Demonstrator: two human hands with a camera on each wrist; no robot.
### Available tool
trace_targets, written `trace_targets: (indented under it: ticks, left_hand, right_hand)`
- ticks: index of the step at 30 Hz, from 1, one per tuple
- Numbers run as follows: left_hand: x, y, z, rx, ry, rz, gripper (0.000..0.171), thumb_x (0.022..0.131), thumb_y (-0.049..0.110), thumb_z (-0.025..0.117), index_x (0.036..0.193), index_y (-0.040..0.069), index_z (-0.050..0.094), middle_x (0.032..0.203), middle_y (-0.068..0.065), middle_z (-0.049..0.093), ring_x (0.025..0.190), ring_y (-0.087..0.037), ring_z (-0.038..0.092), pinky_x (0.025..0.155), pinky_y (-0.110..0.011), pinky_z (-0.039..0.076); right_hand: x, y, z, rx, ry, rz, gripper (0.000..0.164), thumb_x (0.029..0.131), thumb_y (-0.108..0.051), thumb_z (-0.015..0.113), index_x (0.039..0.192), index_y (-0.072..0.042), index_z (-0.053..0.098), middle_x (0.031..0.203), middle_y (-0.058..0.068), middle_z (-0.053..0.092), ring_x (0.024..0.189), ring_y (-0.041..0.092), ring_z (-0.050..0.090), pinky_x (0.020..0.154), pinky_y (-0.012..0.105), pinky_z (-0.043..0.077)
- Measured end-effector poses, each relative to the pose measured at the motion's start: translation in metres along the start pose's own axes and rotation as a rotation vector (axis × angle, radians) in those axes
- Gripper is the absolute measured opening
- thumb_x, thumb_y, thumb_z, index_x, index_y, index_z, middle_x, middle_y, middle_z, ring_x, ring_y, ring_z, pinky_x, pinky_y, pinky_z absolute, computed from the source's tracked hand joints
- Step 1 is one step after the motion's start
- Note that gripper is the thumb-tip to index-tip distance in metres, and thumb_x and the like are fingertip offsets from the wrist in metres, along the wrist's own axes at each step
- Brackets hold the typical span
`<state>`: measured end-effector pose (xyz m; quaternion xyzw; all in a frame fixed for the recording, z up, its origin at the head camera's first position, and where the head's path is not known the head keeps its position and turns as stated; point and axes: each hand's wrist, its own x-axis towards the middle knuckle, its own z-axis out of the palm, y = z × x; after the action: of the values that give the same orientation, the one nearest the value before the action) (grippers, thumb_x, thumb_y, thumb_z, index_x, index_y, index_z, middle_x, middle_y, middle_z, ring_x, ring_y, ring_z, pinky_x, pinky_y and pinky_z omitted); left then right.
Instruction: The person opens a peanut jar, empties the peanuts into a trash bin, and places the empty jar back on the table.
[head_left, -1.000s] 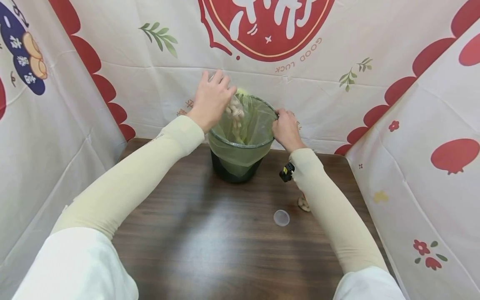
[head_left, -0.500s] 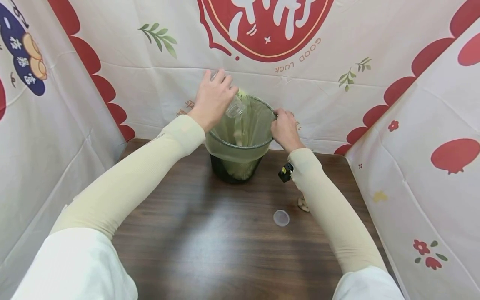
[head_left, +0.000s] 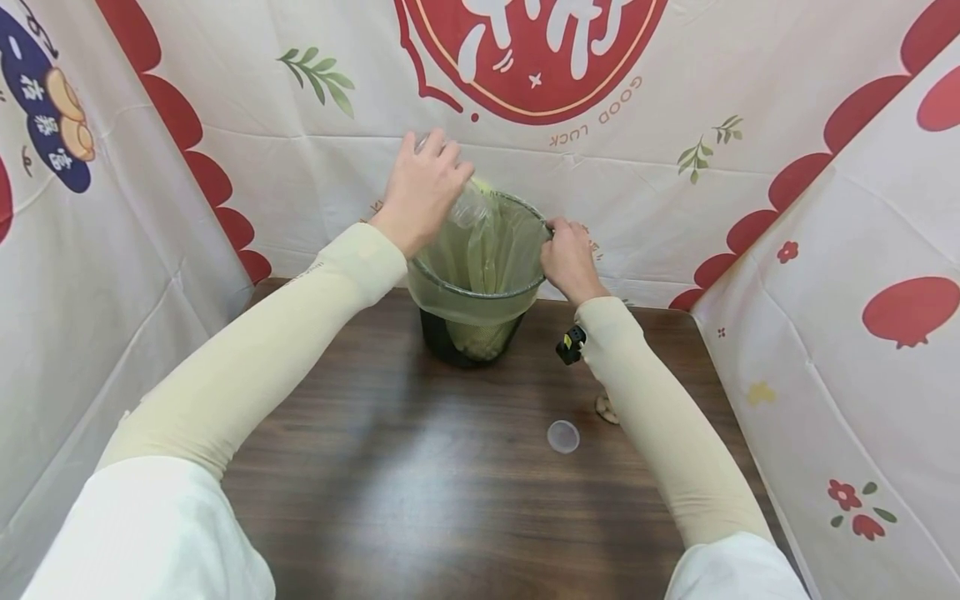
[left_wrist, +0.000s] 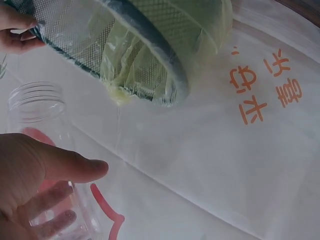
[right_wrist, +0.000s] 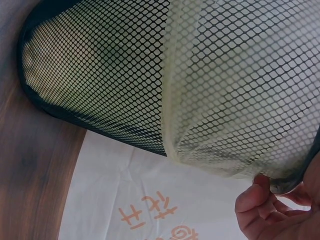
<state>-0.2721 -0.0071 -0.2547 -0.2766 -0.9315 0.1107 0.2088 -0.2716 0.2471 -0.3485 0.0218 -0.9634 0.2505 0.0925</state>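
Note:
My left hand (head_left: 423,190) grips a clear jar (left_wrist: 37,107) with a threaded mouth, tilted with the mouth toward a mesh bin (right_wrist: 100,55). In the left wrist view the visible part of the jar is see-through, with no pieces in it. A thin pale-green bag (right_wrist: 225,95) lines the bin and is folded over its rim. My right hand (head_left: 572,260) pinches the rim at the bin's right side, thumb and fingers around the edge and the bag. Through the lower mesh a pale mass (head_left: 480,337) shows at the bottom, too blurred to name.
On the dark wooden table (head_left: 390,492) lies a round translucent lid (head_left: 563,437). A small beige-brown piece (head_left: 606,408) sits beside the right sleeve, partly hidden by it. Printed cloth walls (head_left: 315,192) stand behind the bin and at both sides.
Pale pieces that were in the jar's neck have dropped out into the bin. The left hand with the jar has risen slightly; the right hand keeps its hold on the rim.

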Motion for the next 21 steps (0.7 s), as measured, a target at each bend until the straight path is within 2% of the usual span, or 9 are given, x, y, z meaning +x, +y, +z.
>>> trace_targets:
  ticks: [7, 14, 18, 21]
  left_hand:
    - [0.004, -0.006, -0.006, -0.016, 0.057, -0.040, 0.048, 0.092, 0.006, 0.074, 0.137, 0.004, 0.056, 0.136, -0.021, 0.060, 0.134, -0.041, 0.050, 0.112, -0.058, 0.046]
    - [0.006, -0.002, -0.001, -0.016, 0.130, -0.076, 0.049, 0.094, 0.006, 0.072, 0.139, 0.003, 0.053, 0.134, -0.021, 0.061, 0.129, -0.040, 0.055, 0.099, -0.050, 0.055]
    - [0.002, 0.003, 0.009, -0.028, 0.112, -0.053, 0.038, 0.098, 0.002, 0.065, 0.135, 0.005, 0.057, 0.132, -0.020, 0.064, 0.126, -0.039, 0.058, 0.091, -0.048, 0.057]
    - [-0.001, 0.006, 0.016, -0.017, 0.064, -0.001, 0.031, 0.103, -0.001, 0.059, 0.132, 0.008, 0.061, 0.138, -0.020, 0.064, 0.134, -0.039, 0.055, 0.096, -0.049, 0.055]
  right_hand:
    - [-0.001, -0.002, 0.000, 0.011, -0.006, 0.010, 0.049, 0.103, -0.001, 0.040, 0.150, 0.009, 0.054, 0.147, 0.035, 0.057, 0.144, 0.050, 0.049, 0.123, 0.060, 0.039]
    - [-0.001, -0.001, -0.001, 0.016, -0.005, 0.014, 0.049, 0.104, -0.001, 0.040, 0.150, 0.009, 0.053, 0.147, 0.035, 0.056, 0.144, 0.050, 0.049, 0.122, 0.060, 0.039]
    - [0.000, 0.000, 0.000, 0.021, -0.012, 0.025, 0.049, 0.105, -0.003, 0.041, 0.151, 0.008, 0.053, 0.149, 0.034, 0.055, 0.146, 0.049, 0.048, 0.123, 0.060, 0.038]
    - [0.000, -0.001, 0.000, 0.016, -0.011, 0.027, 0.049, 0.105, -0.002, 0.042, 0.151, 0.008, 0.053, 0.149, 0.034, 0.055, 0.146, 0.049, 0.048, 0.123, 0.061, 0.038]
